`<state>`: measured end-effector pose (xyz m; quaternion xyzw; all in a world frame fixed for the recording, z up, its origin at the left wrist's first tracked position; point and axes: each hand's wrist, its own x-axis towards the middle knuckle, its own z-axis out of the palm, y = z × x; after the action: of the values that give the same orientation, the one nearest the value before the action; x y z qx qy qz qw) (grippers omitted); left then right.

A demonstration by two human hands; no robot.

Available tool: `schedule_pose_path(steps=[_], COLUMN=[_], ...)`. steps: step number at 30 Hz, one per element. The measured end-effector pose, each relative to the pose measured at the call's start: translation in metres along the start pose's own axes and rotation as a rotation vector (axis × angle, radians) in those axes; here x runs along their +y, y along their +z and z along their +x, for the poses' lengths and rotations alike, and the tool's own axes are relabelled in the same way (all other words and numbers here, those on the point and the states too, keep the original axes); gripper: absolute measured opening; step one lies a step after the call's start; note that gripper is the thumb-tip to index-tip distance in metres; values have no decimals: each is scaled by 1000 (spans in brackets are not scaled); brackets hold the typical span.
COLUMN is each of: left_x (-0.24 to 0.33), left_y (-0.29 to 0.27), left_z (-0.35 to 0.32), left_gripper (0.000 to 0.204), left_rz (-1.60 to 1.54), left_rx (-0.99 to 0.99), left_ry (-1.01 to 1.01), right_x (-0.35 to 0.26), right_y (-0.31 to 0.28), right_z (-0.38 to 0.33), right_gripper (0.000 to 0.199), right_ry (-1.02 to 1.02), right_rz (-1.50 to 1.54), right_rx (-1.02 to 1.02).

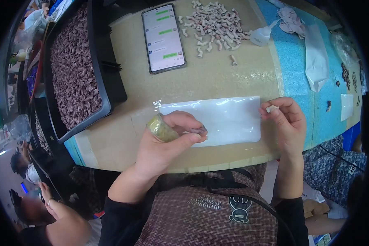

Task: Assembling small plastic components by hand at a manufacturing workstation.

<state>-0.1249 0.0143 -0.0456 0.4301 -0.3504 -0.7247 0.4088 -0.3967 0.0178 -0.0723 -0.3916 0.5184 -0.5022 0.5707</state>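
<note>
My left hand (160,141) is closed above a glossy white sheet (229,119), its thumb and fingers pinching a small purplish-brown piece (200,130). A bit of something pale shows under those fingertips. Against the back of this hand sits a yellow-green, film-wrapped thing (162,128), whose kind I cannot make out. By the sheet's right edge my right hand (289,123) pinches a small, whitish bent tube piece (272,108) between thumb and finger. Farther back lies a loose pile of similar pale bent tube pieces (217,24), with one single piece (233,60) nearer me.
A black bin (110,88) full of purplish-brown small pieces (76,65) stands at left. A phone (164,39) with a lit screen lies beyond the sheet. At right are a small translucent cup (261,36), crumpled tissue (292,22) and a white bag (317,59). People sit on both sides.
</note>
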Motion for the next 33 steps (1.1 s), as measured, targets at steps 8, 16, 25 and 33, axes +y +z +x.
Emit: schedule_pose_path(steps=[8, 16, 25, 33], left_x=[2, 6, -18, -12], left_y=[0, 6, -11, -21], left_z=[-14, -26, -40, -40], left_gripper=[38, 27, 24, 15], left_rz=[-45, -105, -32, 112], left_rx=[-19, -28, -31, -32], left_ry=[-74, -133, 29, 83], right_x=[-2, -11, 5, 3], right_y=[29, 81, 78, 51], right_z=[-13, -25, -43, -44], right_gripper=[20, 32, 20, 16], right_ry=[-74, -613, -188, -124], right_rz=[66, -562, -123, -17], right_rx=[-205, -357, -341, -119])
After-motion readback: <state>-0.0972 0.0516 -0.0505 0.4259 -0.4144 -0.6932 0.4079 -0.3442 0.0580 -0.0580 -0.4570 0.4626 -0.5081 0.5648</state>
